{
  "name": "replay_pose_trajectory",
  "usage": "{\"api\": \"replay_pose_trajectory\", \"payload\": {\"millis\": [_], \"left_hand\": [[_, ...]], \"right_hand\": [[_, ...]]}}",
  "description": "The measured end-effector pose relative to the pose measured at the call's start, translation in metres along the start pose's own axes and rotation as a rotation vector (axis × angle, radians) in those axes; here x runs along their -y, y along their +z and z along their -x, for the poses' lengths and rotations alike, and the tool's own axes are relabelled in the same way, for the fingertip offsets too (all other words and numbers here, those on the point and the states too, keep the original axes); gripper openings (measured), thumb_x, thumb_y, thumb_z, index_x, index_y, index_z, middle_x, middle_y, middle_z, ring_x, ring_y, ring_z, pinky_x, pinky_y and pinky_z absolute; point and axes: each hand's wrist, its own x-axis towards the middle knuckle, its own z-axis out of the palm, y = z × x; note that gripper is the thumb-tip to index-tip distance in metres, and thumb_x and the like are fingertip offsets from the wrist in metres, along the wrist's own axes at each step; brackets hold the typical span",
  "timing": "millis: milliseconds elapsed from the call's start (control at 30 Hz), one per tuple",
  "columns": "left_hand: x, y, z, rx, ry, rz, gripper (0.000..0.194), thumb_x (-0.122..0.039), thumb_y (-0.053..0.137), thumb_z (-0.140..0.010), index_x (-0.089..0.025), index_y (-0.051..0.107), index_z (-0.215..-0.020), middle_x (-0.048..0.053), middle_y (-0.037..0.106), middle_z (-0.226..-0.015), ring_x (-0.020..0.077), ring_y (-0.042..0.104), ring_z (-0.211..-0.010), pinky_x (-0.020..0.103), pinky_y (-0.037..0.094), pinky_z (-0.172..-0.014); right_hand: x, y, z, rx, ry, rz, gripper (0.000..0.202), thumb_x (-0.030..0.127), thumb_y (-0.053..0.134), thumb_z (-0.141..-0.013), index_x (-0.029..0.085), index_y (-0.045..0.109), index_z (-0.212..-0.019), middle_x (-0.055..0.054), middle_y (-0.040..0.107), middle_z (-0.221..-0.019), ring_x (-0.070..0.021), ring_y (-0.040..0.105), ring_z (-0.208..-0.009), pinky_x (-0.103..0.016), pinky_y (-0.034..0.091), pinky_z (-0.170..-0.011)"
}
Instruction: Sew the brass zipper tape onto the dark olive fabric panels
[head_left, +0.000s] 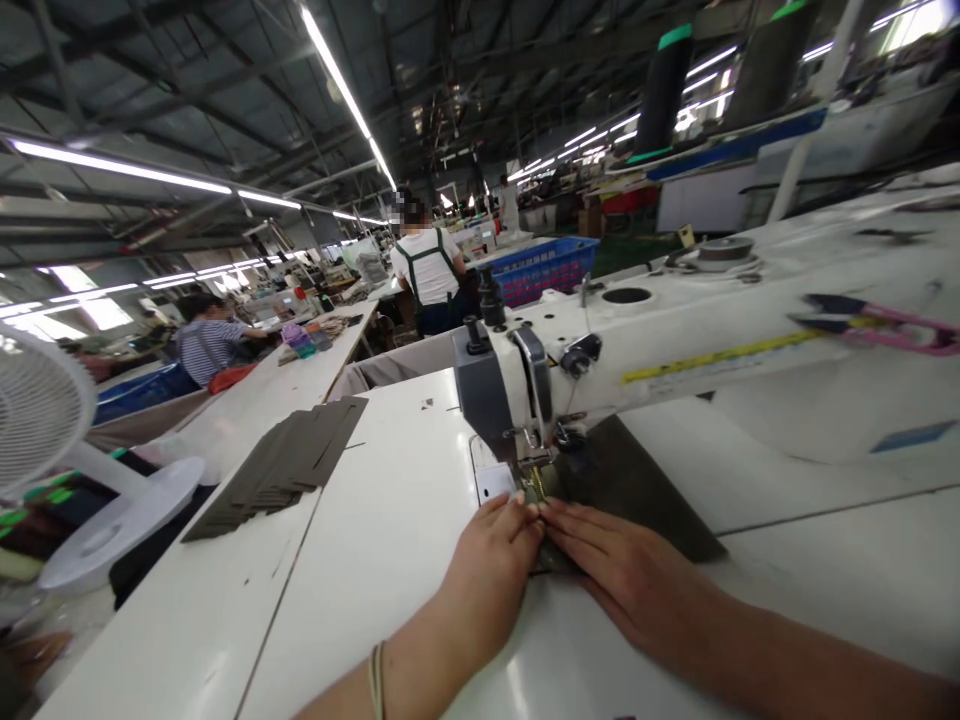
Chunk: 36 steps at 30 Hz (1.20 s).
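Note:
A white sewing machine stands in front of me, its needle area above a dark olive fabric piece that reaches out to the right. A zipper with yellowish teeth lies on olive cloth under the presser foot. My left hand has its fingers pressed together at the near end of the zipper, touching the cloth. Beside it my right hand lies with its fingers together on the fabric, fingertips meeting those of my left hand. The fabric is partly hidden under both hands.
Stacked dark fabric pieces lie on the white table to the left. A white fan stands at the far left. Pink-handled scissors rest on the machine. Two people work ahead, near a blue basket.

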Motion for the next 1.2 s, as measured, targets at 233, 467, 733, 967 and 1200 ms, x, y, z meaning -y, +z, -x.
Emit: {"api": "replay_pose_trajectory", "payload": {"millis": [233,467,733,967,1200], "left_hand": [[0.012,0.005,-0.006,0.008,-0.030,0.063,0.025,-0.010,0.042,-0.087,-0.011,0.059,-0.105,0.014,0.063,-0.103,0.0238,0.058,-0.103,0.042,0.048,-0.095],[0.004,-0.014,-0.003,0.052,-0.145,0.185,0.030,-0.010,0.051,-0.080,-0.014,0.057,-0.109,0.010,0.058,-0.111,0.0209,0.055,-0.104,0.036,0.049,-0.092],[0.000,0.000,-0.007,0.099,-0.024,-0.164,0.009,-0.009,0.052,-0.081,-0.012,0.059,-0.083,0.006,0.062,-0.076,0.0179,0.062,-0.070,0.034,0.054,-0.075],[-0.005,0.001,-0.007,0.003,0.010,-0.205,0.012,-0.006,0.046,-0.083,-0.009,0.058,-0.083,0.007,0.060,-0.076,0.0188,0.060,-0.070,0.032,0.055,-0.072],[0.009,0.003,-0.012,0.018,0.010,-0.156,0.016,-0.008,0.043,-0.085,-0.011,0.058,-0.088,0.007,0.061,-0.078,0.0175,0.060,-0.072,0.037,0.051,-0.086]], "right_hand": [[-0.010,0.003,-0.005,-0.014,-0.001,-0.013,0.046,-0.002,0.028,-0.079,-0.007,0.058,-0.114,-0.018,0.047,-0.121,-0.0221,0.042,-0.115,-0.034,0.039,-0.098],[-0.020,-0.009,-0.012,-0.044,-0.044,-0.005,0.041,-0.001,0.028,-0.083,0.002,0.063,-0.105,-0.017,0.055,-0.109,-0.0267,0.055,-0.097,-0.040,0.053,-0.082],[-0.016,-0.007,-0.008,-0.028,-0.026,0.051,0.039,0.002,0.031,-0.081,0.007,0.066,-0.098,-0.014,0.059,-0.102,-0.0255,0.059,-0.089,-0.036,0.057,-0.074],[-0.011,0.005,0.002,-0.049,-0.106,0.241,0.043,-0.005,0.027,-0.080,-0.001,0.065,-0.100,-0.018,0.055,-0.108,-0.0263,0.056,-0.097,-0.036,0.056,-0.078],[-0.019,0.008,-0.008,-0.072,-0.050,0.183,0.044,-0.008,0.027,-0.078,-0.002,0.065,-0.097,-0.020,0.056,-0.105,-0.0259,0.057,-0.094,-0.036,0.055,-0.079]]}}
